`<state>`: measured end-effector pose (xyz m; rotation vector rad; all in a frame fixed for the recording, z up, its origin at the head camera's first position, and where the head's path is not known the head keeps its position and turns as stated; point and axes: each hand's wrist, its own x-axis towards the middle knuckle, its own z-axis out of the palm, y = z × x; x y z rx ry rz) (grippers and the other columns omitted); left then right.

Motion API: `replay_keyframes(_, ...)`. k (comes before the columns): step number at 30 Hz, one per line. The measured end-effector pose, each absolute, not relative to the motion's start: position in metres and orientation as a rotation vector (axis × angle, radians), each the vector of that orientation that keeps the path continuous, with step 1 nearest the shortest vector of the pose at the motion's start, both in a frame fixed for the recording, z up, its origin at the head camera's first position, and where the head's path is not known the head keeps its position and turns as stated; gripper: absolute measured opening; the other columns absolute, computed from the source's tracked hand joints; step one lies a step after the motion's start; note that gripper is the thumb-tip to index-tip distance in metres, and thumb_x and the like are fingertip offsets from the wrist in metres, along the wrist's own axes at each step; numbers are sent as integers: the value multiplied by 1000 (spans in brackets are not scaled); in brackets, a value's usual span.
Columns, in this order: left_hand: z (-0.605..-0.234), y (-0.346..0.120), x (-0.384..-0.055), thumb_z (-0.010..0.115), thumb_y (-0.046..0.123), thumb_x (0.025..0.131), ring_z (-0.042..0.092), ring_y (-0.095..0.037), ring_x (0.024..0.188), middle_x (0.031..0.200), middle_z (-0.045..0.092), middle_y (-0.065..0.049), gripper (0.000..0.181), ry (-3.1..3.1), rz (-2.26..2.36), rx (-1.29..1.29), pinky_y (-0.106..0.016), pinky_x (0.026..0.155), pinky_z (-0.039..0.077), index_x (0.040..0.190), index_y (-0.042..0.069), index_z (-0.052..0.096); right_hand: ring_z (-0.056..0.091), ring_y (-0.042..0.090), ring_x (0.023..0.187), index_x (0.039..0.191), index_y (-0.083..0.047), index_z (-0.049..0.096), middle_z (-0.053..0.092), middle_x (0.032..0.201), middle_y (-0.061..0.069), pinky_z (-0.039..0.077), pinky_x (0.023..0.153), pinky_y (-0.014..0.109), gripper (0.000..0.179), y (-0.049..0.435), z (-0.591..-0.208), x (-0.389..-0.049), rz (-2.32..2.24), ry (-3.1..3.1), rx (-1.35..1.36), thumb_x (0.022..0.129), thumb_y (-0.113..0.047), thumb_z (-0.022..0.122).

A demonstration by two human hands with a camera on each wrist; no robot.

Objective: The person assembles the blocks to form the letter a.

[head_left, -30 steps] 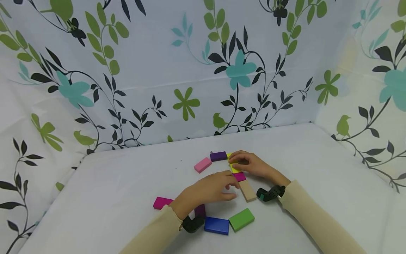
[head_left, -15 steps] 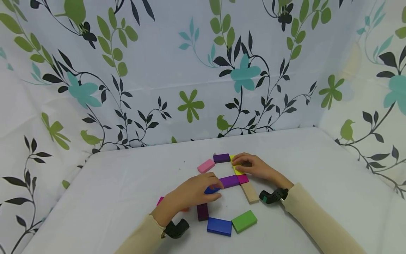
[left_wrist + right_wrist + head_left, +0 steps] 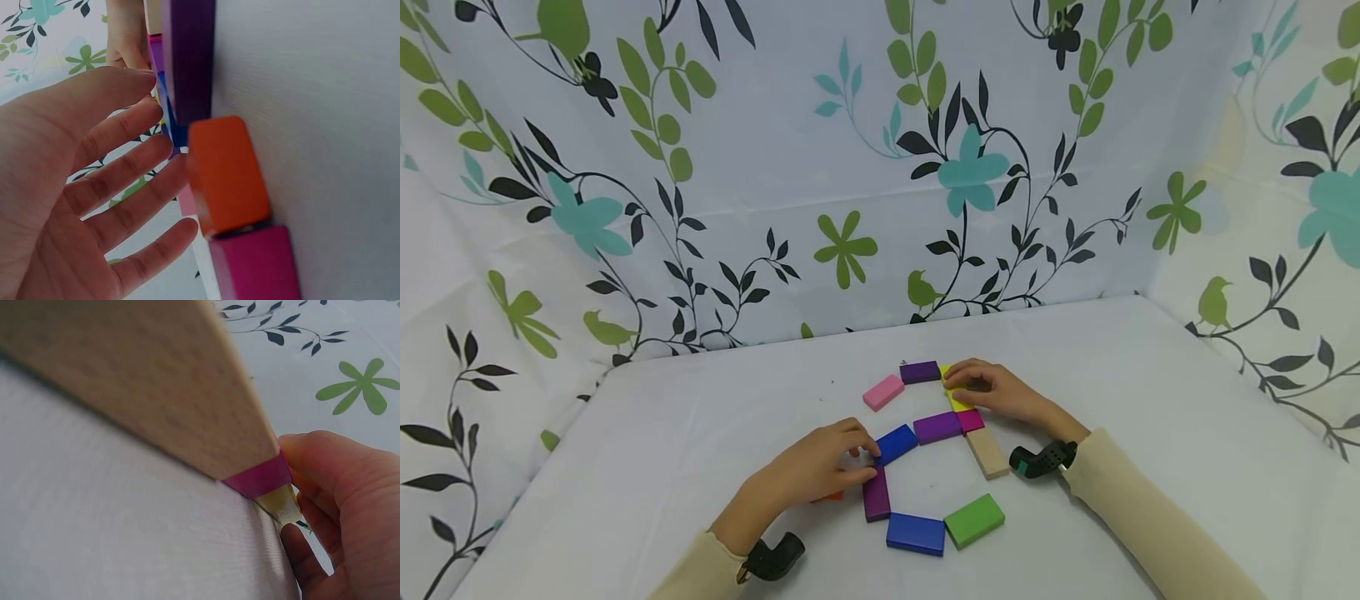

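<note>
My left hand (image 3: pixel 820 458) is beside the left end of a blue block (image 3: pixel 897 444), fingers loosely bent and spread, thumb near a dark purple block (image 3: pixel 876 493). In the left wrist view nothing sits between those fingers; an orange block (image 3: pixel 228 178) and a magenta block (image 3: pixel 256 262) lie just beyond the fingertips. My right hand (image 3: pixel 992 390) curls its thumb and fingers about a yellow block (image 3: pixel 961 403), partly covering it. Touching the yellow block is a small magenta block (image 3: pixel 970 420), followed by a tan wooden block (image 3: pixel 987 454). A purple block (image 3: pixel 937 427) lies between the magenta and blue ones.
A pink block (image 3: pixel 883 392) and a dark violet block (image 3: pixel 920 372) lie at the far side of the ring. Nearer are another blue block (image 3: pixel 916 533) and a green block (image 3: pixel 974 521). A patterned cloth (image 3: pixel 760 167) hangs behind the white table surface (image 3: pixel 700 433).
My left hand has moved left, off the purple block and then off the blue one, leaving both in view. My right hand has stayed at the yellow block.
</note>
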<state>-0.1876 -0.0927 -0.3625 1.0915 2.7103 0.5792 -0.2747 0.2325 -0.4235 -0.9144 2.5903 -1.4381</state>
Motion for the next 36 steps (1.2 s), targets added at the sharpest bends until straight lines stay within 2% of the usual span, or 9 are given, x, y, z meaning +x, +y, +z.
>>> replay_keyframes(6,-368,-108,-184,69,29,91,60,-17,99,109,60,1,27,2750,571,1021,-35,85,54,111,12,68,47,33,129,117,-9,68,56,133,11,40,105,49,25,232,-422,-275,-1436,2590,-920,95,-18,64)
replay_keyframes(11,-367,-114,-180,74,37,85,55,-17,99,107,59,0,36,2833,531,997,-37,85,52,112,13,67,48,31,129,116,-10,69,57,132,9,40,105,48,24,234,-424,-275,-1439,2607,-894,94,-17,65)
replay_keyframes(17,-365,-115,-176,78,41,79,54,-14,87,96,57,0,41,2826,505,923,-30,75,50,108,14,66,47,31,129,117,-9,68,57,132,10,40,106,45,24,234,-425,-274,-1452,2584,-922,95,-17,64)
replay_keyframes(30,-363,-123,-180,82,29,77,52,-14,83,85,55,5,36,2707,661,905,-24,70,50,103,11,65,47,30,130,117,-10,68,56,133,9,39,107,47,24,233,-422,-276,-1428,2595,-891,94,-16,65)
replay_keyframes(36,-365,-124,-181,81,31,79,52,-15,82,85,55,5,31,2695,698,952,-23,69,49,99,12,65,46,32,130,117,-10,68,56,133,10,39,107,49,24,233,-423,-276,-1427,2596,-897,94,-17,65)
